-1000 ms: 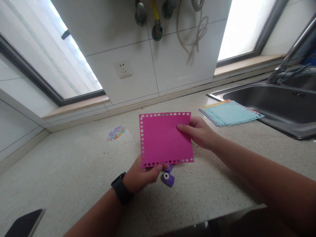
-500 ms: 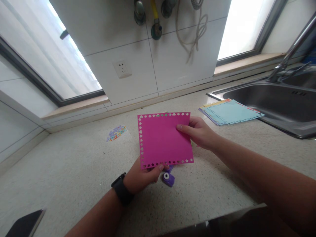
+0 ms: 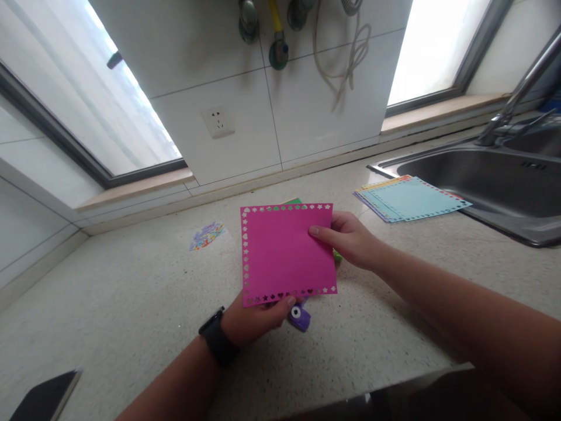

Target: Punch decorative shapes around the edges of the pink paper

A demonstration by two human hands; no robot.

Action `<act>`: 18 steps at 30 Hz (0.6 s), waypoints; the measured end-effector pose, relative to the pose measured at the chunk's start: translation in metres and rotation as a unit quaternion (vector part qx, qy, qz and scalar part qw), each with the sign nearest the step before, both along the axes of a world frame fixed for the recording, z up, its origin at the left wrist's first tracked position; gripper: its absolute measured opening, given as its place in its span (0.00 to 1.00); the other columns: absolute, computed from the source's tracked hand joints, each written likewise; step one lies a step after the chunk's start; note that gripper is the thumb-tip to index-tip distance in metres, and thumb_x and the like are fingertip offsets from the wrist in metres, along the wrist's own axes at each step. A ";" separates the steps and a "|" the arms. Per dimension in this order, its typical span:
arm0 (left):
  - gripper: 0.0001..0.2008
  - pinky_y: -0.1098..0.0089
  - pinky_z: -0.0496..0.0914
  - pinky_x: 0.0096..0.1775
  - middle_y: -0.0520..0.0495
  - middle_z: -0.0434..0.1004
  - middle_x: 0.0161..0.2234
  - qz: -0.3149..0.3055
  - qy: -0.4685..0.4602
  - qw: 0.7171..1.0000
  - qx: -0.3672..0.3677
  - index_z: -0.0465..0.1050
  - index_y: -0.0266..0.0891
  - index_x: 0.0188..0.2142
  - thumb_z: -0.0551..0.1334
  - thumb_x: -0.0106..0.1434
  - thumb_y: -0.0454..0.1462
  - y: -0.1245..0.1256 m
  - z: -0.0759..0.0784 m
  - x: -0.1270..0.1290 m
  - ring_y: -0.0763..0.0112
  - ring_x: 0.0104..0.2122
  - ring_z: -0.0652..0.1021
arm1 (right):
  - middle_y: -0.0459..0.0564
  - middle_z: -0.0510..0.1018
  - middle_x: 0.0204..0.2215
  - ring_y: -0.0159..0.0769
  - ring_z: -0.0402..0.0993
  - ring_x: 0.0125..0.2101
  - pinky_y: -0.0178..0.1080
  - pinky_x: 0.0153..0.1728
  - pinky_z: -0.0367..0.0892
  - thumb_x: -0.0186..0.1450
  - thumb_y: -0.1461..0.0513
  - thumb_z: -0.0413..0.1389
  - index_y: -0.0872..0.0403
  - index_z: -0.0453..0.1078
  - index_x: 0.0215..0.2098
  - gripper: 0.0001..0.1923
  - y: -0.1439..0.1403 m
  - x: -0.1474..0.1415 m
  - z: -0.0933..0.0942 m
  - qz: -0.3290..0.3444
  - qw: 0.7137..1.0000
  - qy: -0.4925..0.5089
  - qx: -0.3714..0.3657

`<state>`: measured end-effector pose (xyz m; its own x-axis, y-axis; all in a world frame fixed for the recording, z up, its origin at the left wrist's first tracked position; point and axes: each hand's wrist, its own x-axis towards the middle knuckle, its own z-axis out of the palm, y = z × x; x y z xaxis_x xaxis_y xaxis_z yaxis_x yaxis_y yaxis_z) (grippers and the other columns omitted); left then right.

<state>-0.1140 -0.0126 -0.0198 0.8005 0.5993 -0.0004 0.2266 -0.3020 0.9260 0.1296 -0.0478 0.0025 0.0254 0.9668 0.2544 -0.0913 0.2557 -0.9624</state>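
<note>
Between my two hands is a magenta sheet of paper (image 3: 287, 251), held up above the counter. Small stars, hearts and other shapes are punched along its top, left and bottom edges; the right edge shows no holes. My left hand (image 3: 258, 318) grips the bottom edge, thumb in front and fingers hidden behind. On the right edge, my right hand (image 3: 350, 237) pinches with its thumb on the front face. A purple craft punch (image 3: 300, 317) lies just below the sheet. Behind the paper, a bit of something green (image 3: 337, 256) and a green edge (image 3: 294, 202) peek out.
A pile of small coloured paper cutouts (image 3: 207, 235) lies to the left. Punched sheets, light blue on top (image 3: 409, 199), are stacked at the right beside the steel sink (image 3: 482, 175). A dark flat object (image 3: 44, 397) sits at the lower left. The tiled wall has a socket (image 3: 218, 121).
The magenta sheet has shifted slightly left and down with both hands. More of the green things behind it now shows.
</note>
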 end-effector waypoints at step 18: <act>0.16 0.58 0.76 0.51 0.40 0.85 0.42 0.009 0.033 0.997 0.075 0.80 0.38 0.45 0.63 0.62 0.45 0.003 -0.011 -0.003 0.60 0.42 0.82 | 0.50 0.83 0.34 0.32 0.77 0.32 0.33 0.33 0.73 0.65 0.55 0.64 0.56 0.77 0.41 0.13 0.001 -0.005 -0.003 0.017 1.000 -0.004 -0.003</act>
